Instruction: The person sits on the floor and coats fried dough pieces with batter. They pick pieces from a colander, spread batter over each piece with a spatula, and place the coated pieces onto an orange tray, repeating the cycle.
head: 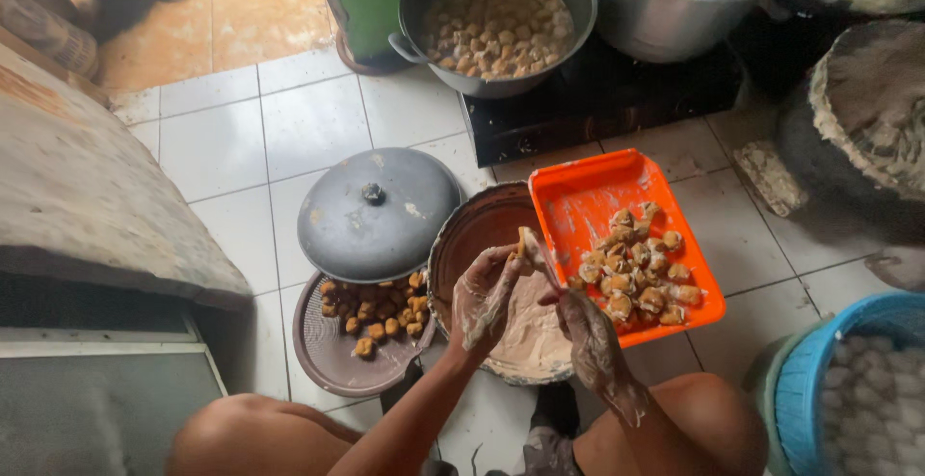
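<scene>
We hold a small tofu piece in our paste-smeared left hand, fingers curled around it above the brown bowl of pale batter. Our right hand pinches a thin stick whose tip touches the piece. Filled pieces lie heaped in the orange tray just beside the bowl, and a grey lid covers part of a plate of fried cubes.

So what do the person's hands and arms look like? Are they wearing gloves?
No gloves and no sleeves: both arms are bare. The left hand and right hand are smeared with pale, sticky paste, which runs down the right wrist too. No rings, watch or bracelets show.
</scene>
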`<action>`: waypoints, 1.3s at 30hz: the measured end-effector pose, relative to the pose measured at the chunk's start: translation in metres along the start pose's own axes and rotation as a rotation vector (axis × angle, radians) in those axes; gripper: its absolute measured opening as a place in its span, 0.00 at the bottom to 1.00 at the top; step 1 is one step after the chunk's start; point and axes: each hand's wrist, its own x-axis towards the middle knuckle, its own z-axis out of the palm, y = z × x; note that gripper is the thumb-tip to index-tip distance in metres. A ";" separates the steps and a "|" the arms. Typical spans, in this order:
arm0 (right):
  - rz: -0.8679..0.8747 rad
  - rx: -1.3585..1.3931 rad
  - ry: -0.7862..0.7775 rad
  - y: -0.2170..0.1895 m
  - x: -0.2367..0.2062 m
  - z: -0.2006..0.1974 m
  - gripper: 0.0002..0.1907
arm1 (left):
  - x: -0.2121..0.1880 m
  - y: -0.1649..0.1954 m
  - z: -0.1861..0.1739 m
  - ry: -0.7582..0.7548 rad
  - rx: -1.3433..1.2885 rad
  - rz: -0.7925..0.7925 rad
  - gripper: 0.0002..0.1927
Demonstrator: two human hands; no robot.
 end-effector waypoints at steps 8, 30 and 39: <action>-0.246 -0.567 0.126 -0.041 -0.003 -0.015 0.15 | -0.006 0.009 -0.017 -0.216 -0.434 -0.258 0.25; -0.027 -0.260 -0.076 -0.014 -0.015 0.000 0.15 | -0.007 -0.002 -0.041 0.001 -0.202 0.172 0.16; 0.148 0.318 -0.011 -0.010 -0.011 -0.017 0.19 | -0.011 -0.076 -0.063 0.137 -0.235 -0.132 0.13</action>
